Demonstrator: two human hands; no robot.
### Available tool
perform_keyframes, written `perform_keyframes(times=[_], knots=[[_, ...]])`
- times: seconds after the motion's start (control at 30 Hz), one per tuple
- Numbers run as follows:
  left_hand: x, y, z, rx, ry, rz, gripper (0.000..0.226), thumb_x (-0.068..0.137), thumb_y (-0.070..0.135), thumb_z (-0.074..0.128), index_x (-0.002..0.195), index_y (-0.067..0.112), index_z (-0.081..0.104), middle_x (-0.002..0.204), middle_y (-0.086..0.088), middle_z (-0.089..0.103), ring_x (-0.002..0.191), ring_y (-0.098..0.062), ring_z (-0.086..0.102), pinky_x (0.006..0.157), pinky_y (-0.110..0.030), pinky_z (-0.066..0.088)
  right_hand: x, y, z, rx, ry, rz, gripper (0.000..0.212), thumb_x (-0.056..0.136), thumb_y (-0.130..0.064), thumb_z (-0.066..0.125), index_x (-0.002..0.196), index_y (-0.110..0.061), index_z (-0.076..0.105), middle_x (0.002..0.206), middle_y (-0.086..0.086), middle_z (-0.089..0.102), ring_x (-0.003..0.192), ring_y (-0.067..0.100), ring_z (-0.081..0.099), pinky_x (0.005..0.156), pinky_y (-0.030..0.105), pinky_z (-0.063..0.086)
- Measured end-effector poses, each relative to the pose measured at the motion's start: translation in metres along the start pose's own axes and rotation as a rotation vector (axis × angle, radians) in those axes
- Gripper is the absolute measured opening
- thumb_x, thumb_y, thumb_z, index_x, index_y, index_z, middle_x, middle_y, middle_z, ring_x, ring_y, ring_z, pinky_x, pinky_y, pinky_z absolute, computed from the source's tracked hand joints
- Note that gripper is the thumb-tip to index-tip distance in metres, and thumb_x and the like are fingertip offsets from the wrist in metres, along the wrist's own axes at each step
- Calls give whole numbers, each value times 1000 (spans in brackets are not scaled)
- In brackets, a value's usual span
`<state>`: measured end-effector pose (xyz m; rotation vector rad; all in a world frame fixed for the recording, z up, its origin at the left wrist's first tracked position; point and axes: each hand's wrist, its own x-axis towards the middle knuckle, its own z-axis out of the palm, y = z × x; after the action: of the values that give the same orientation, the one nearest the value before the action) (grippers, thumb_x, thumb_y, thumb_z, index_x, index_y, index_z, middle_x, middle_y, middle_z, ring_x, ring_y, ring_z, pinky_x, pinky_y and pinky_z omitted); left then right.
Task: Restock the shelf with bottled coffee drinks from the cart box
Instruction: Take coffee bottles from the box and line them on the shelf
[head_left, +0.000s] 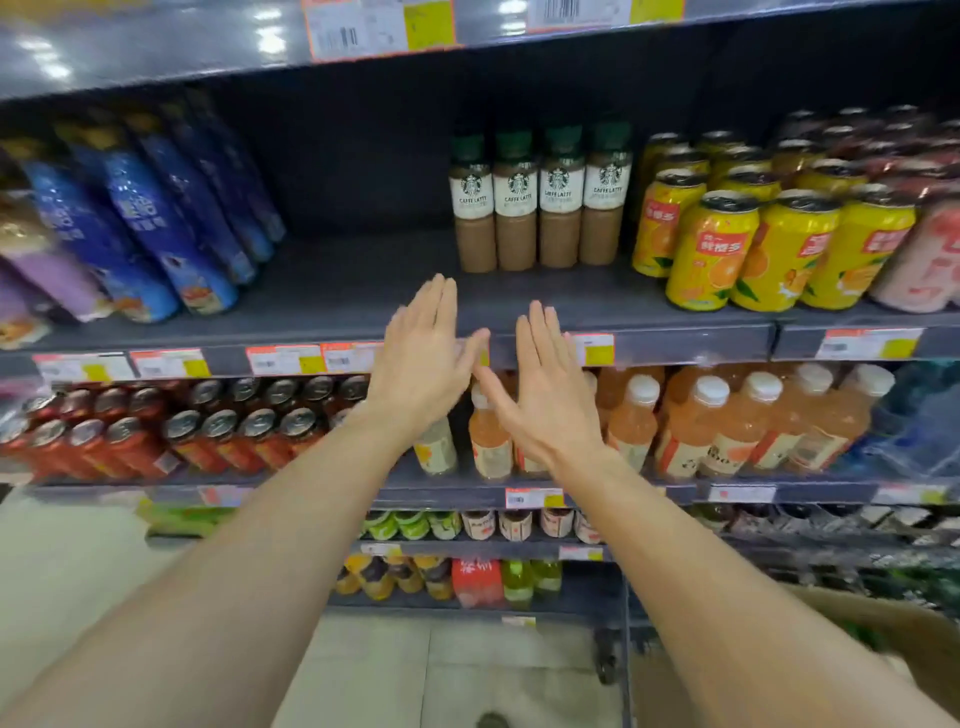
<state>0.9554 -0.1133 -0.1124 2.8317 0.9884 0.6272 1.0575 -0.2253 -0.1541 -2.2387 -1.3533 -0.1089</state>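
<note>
Several bottled coffee drinks (537, 200) with green caps and white labels stand in a row at the back of the dark grey shelf (363, 280). My left hand (423, 358) and my right hand (545, 384) are stretched out flat in front of the shelf's front edge, below and in front of the bottles. Both hands hold nothing, fingers straight and close together. The brown cart box (852, 618) shows only as an edge at the lower right.
Blue bottles (156, 223) lean at the shelf's left; yellow orange-drink cans (748, 244) stand at its right. Bare shelf lies between the blue bottles and the coffee. Below are red cans (156, 436) and peach bottles (727, 426). A cart wheel (605, 665) is on the floor.
</note>
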Motion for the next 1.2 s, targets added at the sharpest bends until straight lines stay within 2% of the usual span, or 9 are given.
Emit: perform_keyframes(times=[0.13,0.27,0.33,0.5,0.77,0.87,0.97,1.13,1.2], knots=[[-96,13,17,96,-136,-95,68,100,48,34,151,5,22,159,-12,21,146,-24,20,118,-40,21,-83,4,18,22,-182,-27,89,93,-70,14,155,-7,11,164,8,1,151,17,-5,122,34,-1],[-198,39,38,101,-310,-249,76,99,57,23,154,6,8,162,-10,6,149,-22,6,120,-41,13,-176,22,26,26,-413,-81,87,93,-68,15,156,-10,3,164,4,-5,150,15,-8,122,34,-3],[-243,59,47,114,-372,-308,78,99,56,23,153,3,9,162,-13,7,149,-25,5,121,-39,10,-222,33,25,3,-473,-87,86,94,-68,17,156,-10,3,164,4,-3,151,16,-6,123,36,0],[-313,126,62,102,-508,-257,78,98,57,24,152,1,13,160,-16,13,148,-26,10,120,-38,13,-317,69,-7,-53,-612,-17,83,96,-65,16,156,-8,3,164,7,-4,151,18,-7,122,36,-2],[-331,238,108,-11,-619,-210,81,96,61,19,153,5,10,162,-12,6,149,-23,3,121,-36,6,-400,170,-55,-66,-638,171,83,97,-65,16,156,-8,6,164,9,-3,151,19,-7,122,35,-3],[-327,273,127,-77,-615,-184,81,96,60,22,154,5,10,162,-12,5,150,-22,2,122,-36,6,-419,218,-62,-77,-625,263,84,96,-66,13,156,-9,2,164,8,-8,150,18,-11,121,34,-6],[-319,304,157,-90,-689,-175,79,97,59,23,154,5,10,162,-13,5,150,-23,3,120,-34,4,-430,268,-66,-50,-671,358,84,96,-67,10,156,-10,-1,163,7,-11,149,16,-13,120,34,-8],[-299,368,238,-55,-842,-188,94,84,71,5,154,7,8,162,-12,1,150,-21,-1,122,-36,6,-423,357,-55,-21,-740,440,83,95,-66,6,155,-10,-4,162,5,-16,147,14,-20,120,33,-10],[-294,396,276,-35,-860,-179,94,83,70,0,154,9,11,162,-10,4,149,-22,-3,120,-36,-5,-411,395,-37,12,-768,443,82,96,-66,5,155,-10,-4,162,5,-17,147,13,-21,120,33,-10]])
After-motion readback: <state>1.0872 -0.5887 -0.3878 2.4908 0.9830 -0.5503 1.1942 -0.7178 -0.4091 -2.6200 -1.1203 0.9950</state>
